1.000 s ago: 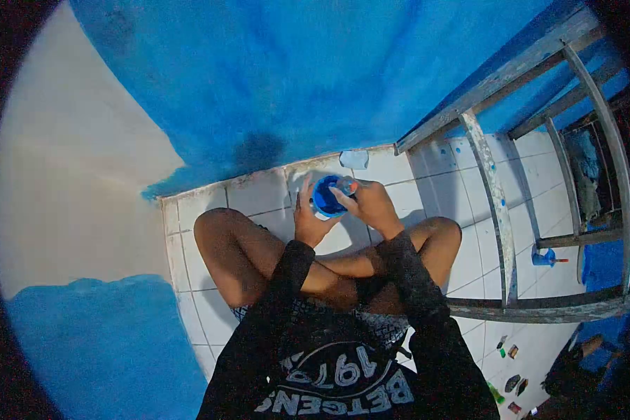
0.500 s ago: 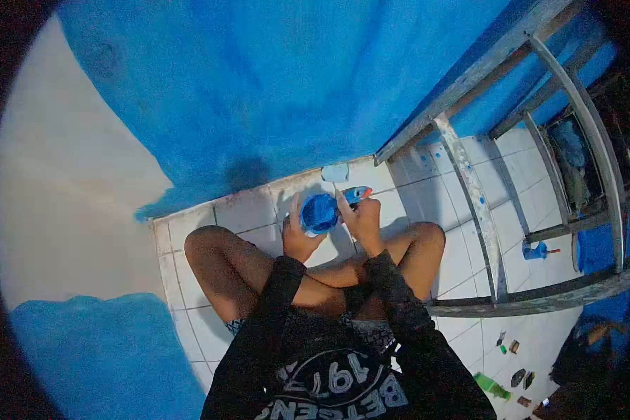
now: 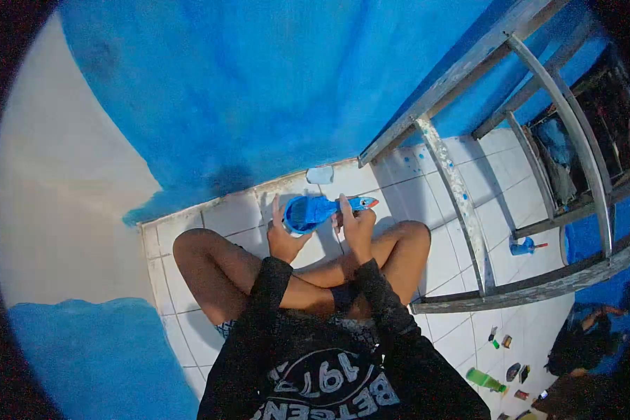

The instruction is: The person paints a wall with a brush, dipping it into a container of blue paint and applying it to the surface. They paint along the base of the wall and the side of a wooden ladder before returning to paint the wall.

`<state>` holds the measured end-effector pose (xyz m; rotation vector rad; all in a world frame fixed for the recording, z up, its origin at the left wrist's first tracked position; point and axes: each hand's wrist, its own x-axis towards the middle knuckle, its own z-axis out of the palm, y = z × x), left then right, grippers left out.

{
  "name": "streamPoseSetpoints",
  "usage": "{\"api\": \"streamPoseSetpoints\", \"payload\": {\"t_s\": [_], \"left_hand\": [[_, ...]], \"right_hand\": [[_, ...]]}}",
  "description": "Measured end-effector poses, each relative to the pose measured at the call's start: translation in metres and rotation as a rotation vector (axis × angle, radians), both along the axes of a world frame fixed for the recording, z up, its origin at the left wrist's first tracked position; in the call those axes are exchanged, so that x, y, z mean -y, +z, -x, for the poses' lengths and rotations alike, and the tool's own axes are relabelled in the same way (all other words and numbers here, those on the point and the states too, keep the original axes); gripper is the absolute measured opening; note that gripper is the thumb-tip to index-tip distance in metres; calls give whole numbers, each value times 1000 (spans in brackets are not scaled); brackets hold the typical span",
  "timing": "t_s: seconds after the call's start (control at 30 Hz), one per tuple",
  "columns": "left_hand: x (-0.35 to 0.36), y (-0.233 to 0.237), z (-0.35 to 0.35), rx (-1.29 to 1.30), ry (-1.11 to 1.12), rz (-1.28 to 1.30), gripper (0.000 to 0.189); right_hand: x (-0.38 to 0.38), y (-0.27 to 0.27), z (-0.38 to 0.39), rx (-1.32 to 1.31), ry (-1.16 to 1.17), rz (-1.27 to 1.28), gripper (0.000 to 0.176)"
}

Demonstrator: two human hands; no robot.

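My left hand [image 3: 285, 234] is wrapped around the near left side of a small tub of blue paint [image 3: 297, 215], held above the tiles between my bent knees. In my right hand [image 3: 358, 229] is a paintbrush [image 3: 325, 208], gripped at its handle, with the red handle end pointing right. Blue paint covers the bristles, which lie over the tub's right rim. Just beyond the tub, a pale, light-blue flat piece [image 3: 320, 175] rests on the floor by the wall.
Ahead rises a blue-painted wall [image 3: 245, 91]; the left wall [image 3: 63, 196] is partly unpainted. A paint-spattered ladder [image 3: 462, 196] stands at my right. Past it are another blue paintbrush [image 3: 523, 246] and a blue bucket [image 3: 570, 245]. A green bottle [image 3: 485, 380] lies among small items.
The paintbrush has moved from beside the tub to its right rim, its blue bristles now in view. The whole scene has shifted slightly left as my head turned.
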<state>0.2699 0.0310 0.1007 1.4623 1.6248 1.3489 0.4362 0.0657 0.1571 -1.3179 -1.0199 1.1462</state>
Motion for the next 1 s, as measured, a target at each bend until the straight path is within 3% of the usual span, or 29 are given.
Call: {"api": "streamPoseSetpoints", "payload": {"t_s": [0.03,0.1,0.13,0.2,0.23,0.27,0.33,0.47,0.63,0.8,0.83,0.9,1.0], "left_hand": [[0,-3,1,-42,1,-11,120],[4,5,3,-80,-13,14,119],[4,4,4,-82,-10,17,119],[4,4,4,-161,-20,-47,120],[4,4,3,-158,-21,-48,120],[6,4,3,-143,-23,-47,120],[9,2,2,-128,-27,-46,120],[8,3,5,-121,0,-47,113],[6,6,2,61,19,32,114],[2,8,0,-91,17,-102,108],[1,4,1,-245,61,-105,109],[-2,-9,4,-180,38,-114,109],[1,-15,6,-134,15,-81,107]], "right_hand": [[0,2,-4,-1,5,1,30],[-2,9,-15,315,176,-115,24],[-1,19,-13,313,179,-113,24],[1,38,-14,396,320,-355,18],[-2,37,-18,405,428,-323,15],[-5,37,-18,407,426,-319,15],[-10,39,-16,672,551,-556,20],[-17,40,-15,889,656,-640,27],[-25,27,-16,887,719,-695,32],[-21,31,-19,831,636,-731,27],[-19,31,-20,783,630,-644,27],[-13,48,-19,750,674,-486,27],[-11,40,-19,656,678,-527,29]]}}
